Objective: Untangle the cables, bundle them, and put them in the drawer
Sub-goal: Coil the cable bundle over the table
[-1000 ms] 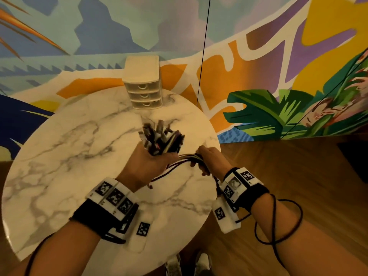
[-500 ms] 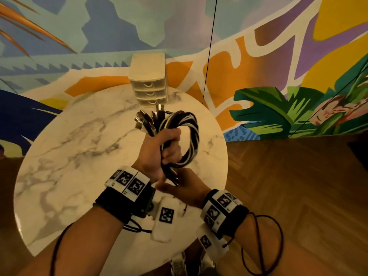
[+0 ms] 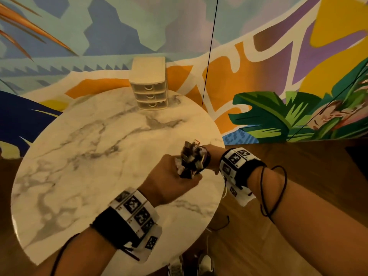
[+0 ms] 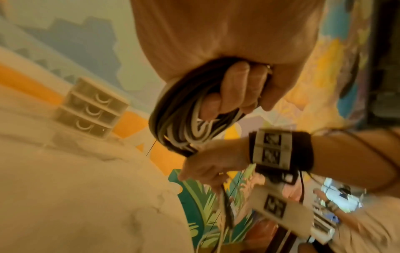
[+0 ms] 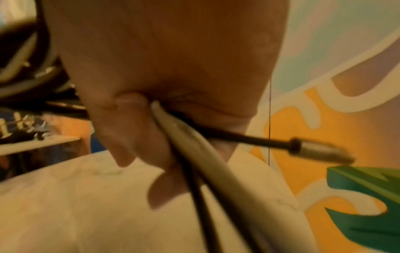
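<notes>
My left hand grips a coiled bundle of black and white cables above the right part of the round marble table; in the left wrist view its fingers curl round the coil. My right hand sits just behind the bundle and pinches the loose cable ends, one ending in a metal plug. A small cream drawer unit with three shut drawers stands at the table's far edge.
A painted mural wall rises behind the table. Wooden floor lies to the right and below. A thin black cord hangs down the wall near the drawer unit. Shoes show under the table edge.
The bundle and my left hand dropped lower and to the right. My right hand moved from below the coil to behind it, pulling the loose ends round.
</notes>
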Demonstrator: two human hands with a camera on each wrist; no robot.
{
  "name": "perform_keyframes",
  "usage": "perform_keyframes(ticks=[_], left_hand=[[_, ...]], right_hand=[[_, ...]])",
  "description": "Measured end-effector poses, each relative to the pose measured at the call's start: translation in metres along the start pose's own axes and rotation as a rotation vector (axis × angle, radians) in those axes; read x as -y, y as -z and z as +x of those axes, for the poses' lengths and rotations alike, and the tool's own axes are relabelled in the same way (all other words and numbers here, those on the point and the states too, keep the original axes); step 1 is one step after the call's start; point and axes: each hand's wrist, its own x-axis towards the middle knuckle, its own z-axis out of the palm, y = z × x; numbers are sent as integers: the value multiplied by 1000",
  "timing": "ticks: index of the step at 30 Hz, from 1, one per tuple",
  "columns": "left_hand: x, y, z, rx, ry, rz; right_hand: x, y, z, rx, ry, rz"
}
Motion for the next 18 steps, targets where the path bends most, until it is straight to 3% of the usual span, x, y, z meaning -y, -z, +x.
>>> perform_keyframes(ticks=[3,10,12,14,18], left_hand=[[8,-10,2,-16,-97,159],[16,-18,11,-194,-49,63],[15,-20,17,-204,-3,72],[21,-22,21,-203,31,80],[33,-24,21,-187,85,127]], right_hand=[[-7,-3,9,53,2,286],[-3,-19,0,164,1,1327],[0,-16,-5,175,7,1489],[6,-15,-8,82,-13,1576],[15,-19,-12,-12,-59,1602]])
